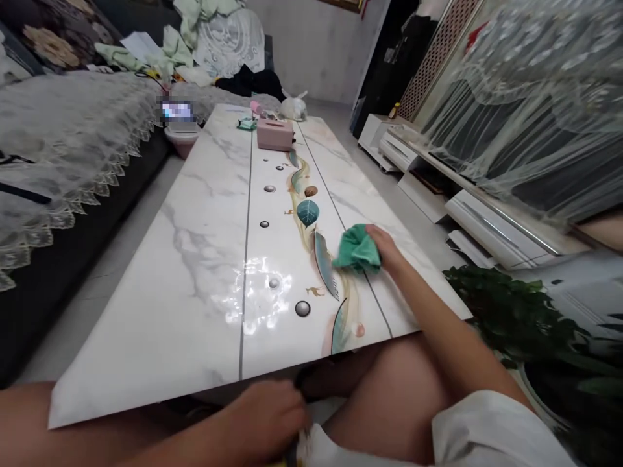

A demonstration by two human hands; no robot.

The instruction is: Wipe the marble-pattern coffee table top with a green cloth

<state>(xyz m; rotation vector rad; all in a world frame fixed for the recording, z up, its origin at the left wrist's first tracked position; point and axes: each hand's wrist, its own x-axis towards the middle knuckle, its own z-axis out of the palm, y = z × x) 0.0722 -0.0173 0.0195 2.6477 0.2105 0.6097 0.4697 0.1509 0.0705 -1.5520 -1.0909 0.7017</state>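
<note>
My right hand (384,250) grips a crumpled green cloth (359,250), which rests on the right part of a long table with a glossy white marbled top (195,279). The cloth lies beside a printed feather in the decorated middle strip. Low in the view, below the table's near edge, my left hand (272,415) is closed in front of my lap. Its fingers are curled and what they hold, if anything, is hidden. A bit of something yellow and dark shows just under that hand.
On the table's far end are a pink tissue box (275,134), a small green packet (246,123) and a white plastic bag (294,107). A lace-covered sofa (82,123) runs along the left. Leafy plants (516,318) and a low white cabinet (501,227) stand right.
</note>
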